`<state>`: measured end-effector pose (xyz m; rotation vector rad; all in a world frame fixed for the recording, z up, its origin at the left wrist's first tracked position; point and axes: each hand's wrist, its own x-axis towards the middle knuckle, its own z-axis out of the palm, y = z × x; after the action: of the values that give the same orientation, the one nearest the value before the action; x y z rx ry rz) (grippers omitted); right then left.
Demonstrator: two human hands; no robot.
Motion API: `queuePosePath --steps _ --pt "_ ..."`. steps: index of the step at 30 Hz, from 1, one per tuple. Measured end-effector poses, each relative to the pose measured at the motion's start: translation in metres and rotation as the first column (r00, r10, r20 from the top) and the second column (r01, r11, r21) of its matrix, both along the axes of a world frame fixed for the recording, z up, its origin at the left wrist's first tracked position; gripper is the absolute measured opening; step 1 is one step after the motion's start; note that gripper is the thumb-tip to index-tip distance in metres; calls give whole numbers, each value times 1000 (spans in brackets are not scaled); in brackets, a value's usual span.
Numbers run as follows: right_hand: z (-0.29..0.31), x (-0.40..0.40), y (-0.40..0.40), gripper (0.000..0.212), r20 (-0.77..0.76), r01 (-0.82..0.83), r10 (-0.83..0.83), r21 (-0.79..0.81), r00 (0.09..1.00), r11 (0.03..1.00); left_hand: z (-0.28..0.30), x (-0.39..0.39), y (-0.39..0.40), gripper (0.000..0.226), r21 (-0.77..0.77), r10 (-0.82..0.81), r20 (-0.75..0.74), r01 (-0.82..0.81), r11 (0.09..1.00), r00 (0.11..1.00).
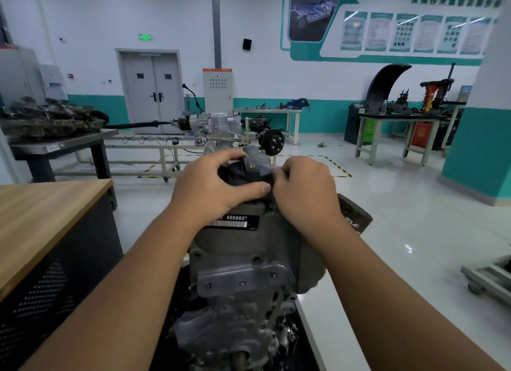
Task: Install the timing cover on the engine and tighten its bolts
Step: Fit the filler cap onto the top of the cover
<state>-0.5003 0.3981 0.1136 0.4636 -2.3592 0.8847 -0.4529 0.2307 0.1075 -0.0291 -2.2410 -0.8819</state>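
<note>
Fingers round upright timing cover

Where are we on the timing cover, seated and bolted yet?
Seated, it seems: the timing cover lies against the engine, with bolt heads visible lower down. In hand: the left hand and right hand work at its top edge by the black oil filler cap; what the fingers hold is hidden. Left: tightening; no wrench is in view.

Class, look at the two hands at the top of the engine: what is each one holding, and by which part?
The left hand grips the dark cap atop the engine, fingers and thumb round its rim. The right hand pinches at its right edge; exactly what cannot be told.
</note>
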Motion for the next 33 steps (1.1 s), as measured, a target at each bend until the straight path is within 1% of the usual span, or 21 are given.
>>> queuePosePath --steps 5,7,8,11,13,15,17,19,24,28,33 --pt "0 -2 0 29 -10 -14 15 11 1000 1000 1 1 0 104 26 -18 -8 18 1000 1000" --pt "2 -2 4 23 15 -31 32 -31 999 999 2 3 0 102 35 -19 -10 20 999 1000" --pt "3 -2 4 22 28 -39 40 -44 999 998 2 4 3 98 24 -13 -20 14 1000 1000" --pt "4 -1 2 28 32 -33 34 -6 999 999 1 7 11 79 -119 38 -61 -45 992 997" --pt "2 0 0 33 14 -7 6 23 1000 1000 2 10 11 80 -192 57 -27 -61 979 998" --pt "2 0 -1 34 14 10 -10 32 1000 999 5 11 9 82 -218 84 4 -81 973 996" --pt "2 -1 -1 35 24 7 -7 22 1000 1000 10 9 8 81 -246 116 2 -112 963 993" --pt "4 -1 0 36 33 -14 13 7 999 1000 14 7 9 77 -247 133 -3 -130 960 991" --pt "10 0 6 25 77 -83 83 -7 994 997 20 8 10 72 -269 149 0 -144 952 989" --pt "9 0 6 27 70 -58 57 16 996 998 24 6 11 74 -286 143 28 -129 949 989" --pt "6 -4 3 31 75 -36 39 -33 996 999 19 3 8 79 -239 124 7 -119 964 992"
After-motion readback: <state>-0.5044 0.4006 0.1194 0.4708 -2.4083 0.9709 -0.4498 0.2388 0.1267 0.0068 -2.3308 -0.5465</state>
